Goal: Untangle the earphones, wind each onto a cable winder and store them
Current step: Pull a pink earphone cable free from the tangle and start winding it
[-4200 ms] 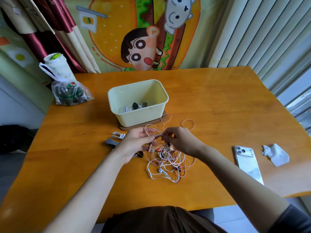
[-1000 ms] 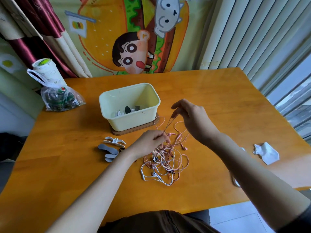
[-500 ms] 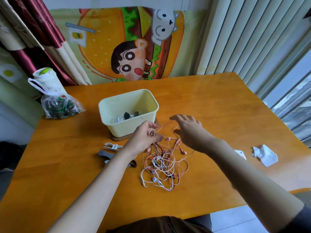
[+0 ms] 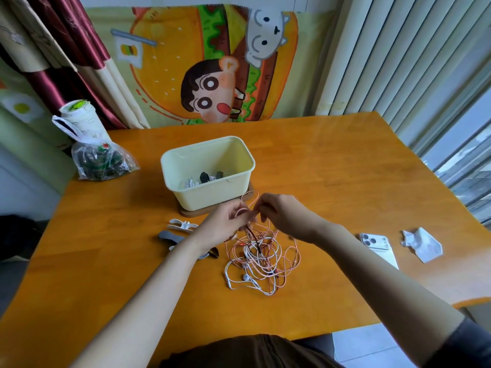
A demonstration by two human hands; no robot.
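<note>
– Orange wooden worktop [image 4: 345,168], seen from the person's side. What lies nearest?

– The earphones [image 4: 261,264]: pink, white and dark red cables in one loose tangle. Most of it lies flat on the wood, with white earbuds at its near left.

– And the hands?

– Both meet just above the far end of the heap. The left hand [image 4: 225,227] has a closed grip, its fingers curled round pink and dark strands lifted from the pile. The right hand [image 4: 281,216], close against it, has a pink loop in a fingertip grip.

– Any winders?

– Left of the tangle, by the left wrist, are a white cable winder [image 4: 182,224] and a grey cable winder [image 4: 170,237] just nearer. A dark winder [image 4: 214,253] is partly hidden under the forearm.

– On the right?

– A white phone [image 4: 377,245] lies camera side up, partly behind the right forearm. A crumpled tissue [image 4: 422,244] lies further right.

– Farther back?

– A cream bin [image 4: 212,192] stands on a wooden base [image 4: 191,212] just beyond the hands. Small dark and white items lie inside; I cannot tell what they are. A clear plastic bag [image 4: 102,160] sits at the far left corner. Behind hang a cartoon burger cloth [image 4: 212,75] and vertical blinds [image 4: 398,62].
</note>
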